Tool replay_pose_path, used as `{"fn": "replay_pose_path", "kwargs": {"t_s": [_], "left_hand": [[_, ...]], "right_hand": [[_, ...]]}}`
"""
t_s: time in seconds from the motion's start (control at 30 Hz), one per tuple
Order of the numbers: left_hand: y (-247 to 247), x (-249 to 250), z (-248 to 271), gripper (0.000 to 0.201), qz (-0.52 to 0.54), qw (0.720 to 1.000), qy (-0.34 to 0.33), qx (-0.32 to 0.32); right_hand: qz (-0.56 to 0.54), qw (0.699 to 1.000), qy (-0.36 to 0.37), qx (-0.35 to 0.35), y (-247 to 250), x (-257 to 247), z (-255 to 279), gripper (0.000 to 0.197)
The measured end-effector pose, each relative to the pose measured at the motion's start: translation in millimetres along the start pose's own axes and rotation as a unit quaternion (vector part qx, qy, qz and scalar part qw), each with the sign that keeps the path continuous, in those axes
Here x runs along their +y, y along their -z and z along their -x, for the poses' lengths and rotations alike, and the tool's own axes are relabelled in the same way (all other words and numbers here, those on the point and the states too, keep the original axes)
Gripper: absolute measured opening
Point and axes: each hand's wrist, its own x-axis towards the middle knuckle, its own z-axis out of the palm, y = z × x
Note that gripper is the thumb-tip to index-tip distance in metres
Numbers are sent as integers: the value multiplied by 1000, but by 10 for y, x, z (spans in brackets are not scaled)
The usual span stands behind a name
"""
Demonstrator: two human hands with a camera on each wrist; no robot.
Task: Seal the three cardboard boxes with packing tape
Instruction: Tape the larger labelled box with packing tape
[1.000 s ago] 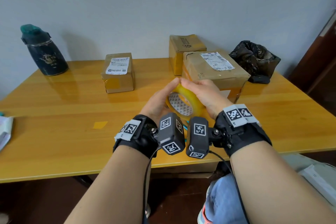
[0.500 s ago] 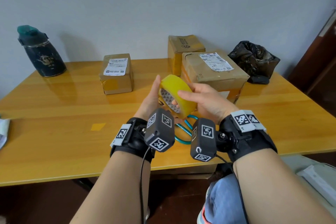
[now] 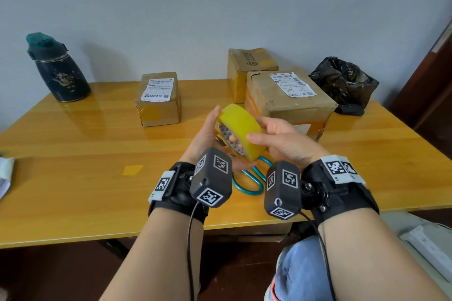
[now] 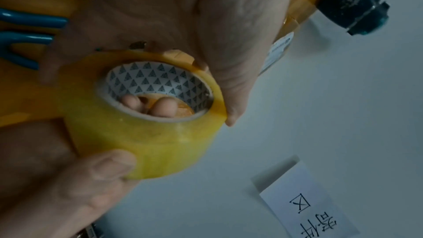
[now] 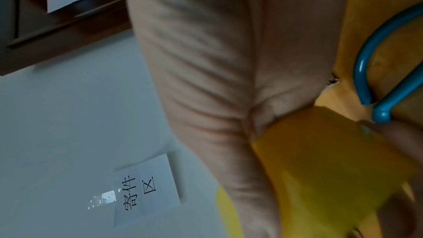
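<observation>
Both hands raised above the near middle of the table (image 3: 73, 144), holding one tape roll (image 3: 241, 127) between them. Roll is yellow, tilted, its open core with a triangle-print liner facing down and toward the person.

Left hand (image 3: 208, 134): palm turned inward, fingers extended upward along the left face of the roll, fingertips reaching its top edge. In the left wrist view the left thumb side lies flat along the roll's rim; left fingers look straight, pressing, not wrapped. Forearm comes up from lower centre, wrist bent slightly back.

Right hand (image 3: 281, 139): cups the roll from the right. Thumb (image 3: 256, 138) lies across the outer yellow band, fingers curl behind and through; two fingertips (image 4: 164, 106) show inside the core in the left wrist view. So the right fingers grip the roll. Right wrist view is mostly palm and a blurred yellow roll edge (image 5: 320, 160).

Under the hands, flat on the table: teal-handled scissors (image 3: 252, 178), not touched.

Three cardboard boxes stand further back on the table: small box (image 3: 157, 99) left of centre with a white label, large box (image 3: 288, 98) just behind the right hand, also labelled, and a third box (image 3: 247, 68) behind it, touching or nearly so. No hand on any box.

Also there: dark bottle (image 3: 57, 68) at far left, black bag (image 3: 342, 80) at far right, yellow scrap (image 3: 132, 169) on the table.
</observation>
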Motion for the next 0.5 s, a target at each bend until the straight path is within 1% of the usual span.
{"fn": "replay_pose_path", "kwargs": {"t_s": [0.07, 0.1, 0.13, 0.17, 0.2, 0.23, 0.3, 0.37, 0.43, 0.47, 0.5], "left_hand": [[27, -18, -2, 79, -3, 1000, 15, -8], [31, -16, -3, 79, -8, 1000, 7, -10], [62, -21, -24, 80, -35, 999, -10, -6], [82, -16, -62, 80, -86, 996, -18, 1], [78, -7, -92, 81, -121, 992, -35, 19], [56, 9, -104, 78, -145, 987, -59, 33], [27, 14, -120, 60, -178, 978, -103, 24], [22, 4, -151, 74, -181, 976, -118, 28], [8, -5, -164, 48, -168, 978, -123, 16], [17, -9, -180, 44, -155, 980, -120, 25], [16, -7, -176, 45, -118, 986, -106, 41]], "right_hand": [[9, 1000, -2, -17, 21, 1, 16, 49], [7, 1000, -3, -16, 22, 3, 21, 49], [0, 1000, -1, -6, 14, 9, 24, 46], [-5, 1000, 1, 8, -7, 10, 30, 41], [-5, 1000, 3, 25, -34, 10, 23, 37], [-2, 999, 6, 41, -63, 8, 13, 34], [7, 997, 19, 74, -120, -2, -25, 33], [12, 994, 30, 100, -147, -28, -55, 34], [-1, 995, 28, 94, -157, -58, -53, 29], [-15, 996, 23, 80, -150, -60, -46, 25], [-25, 998, 17, 63, -138, -57, -32, 22]]}}
